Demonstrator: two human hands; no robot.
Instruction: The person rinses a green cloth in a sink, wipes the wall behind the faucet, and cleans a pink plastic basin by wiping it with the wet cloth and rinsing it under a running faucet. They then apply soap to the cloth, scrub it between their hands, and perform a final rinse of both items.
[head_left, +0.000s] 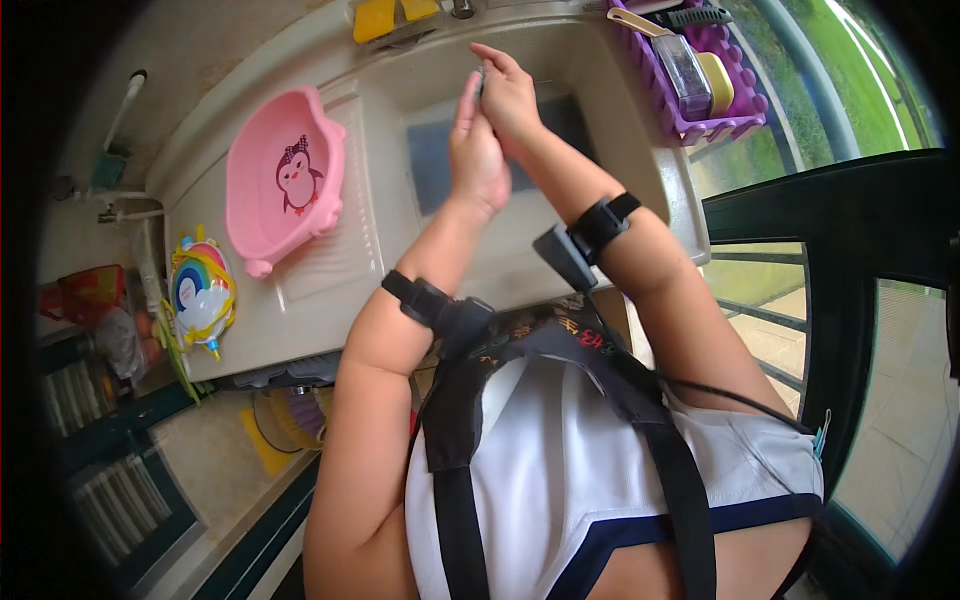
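Both of my hands meet over the basin of a light laundry sink (375, 165). My left hand (480, 157) lies palm up with its fingers pointing away from me. Pressed onto it from the right is my right hand (512, 101). A small greyish-green piece of something shows between the fingers; what it is and which hand grips it cannot be told. Below the hands, a dark bluish rectangular area (431, 169) shows in the bottom of the basin. Black straps with devices sit on both forearms.
A pink plastic basin (255, 172) with a penguin picture stands on the ribbed drainboard at left. Beside it lies a rainbow-patterned item (202, 289). A purple basket (694, 127) with brushes is at the right rim. Yellow sponges (373, 21) sit by the tap (463, 9).
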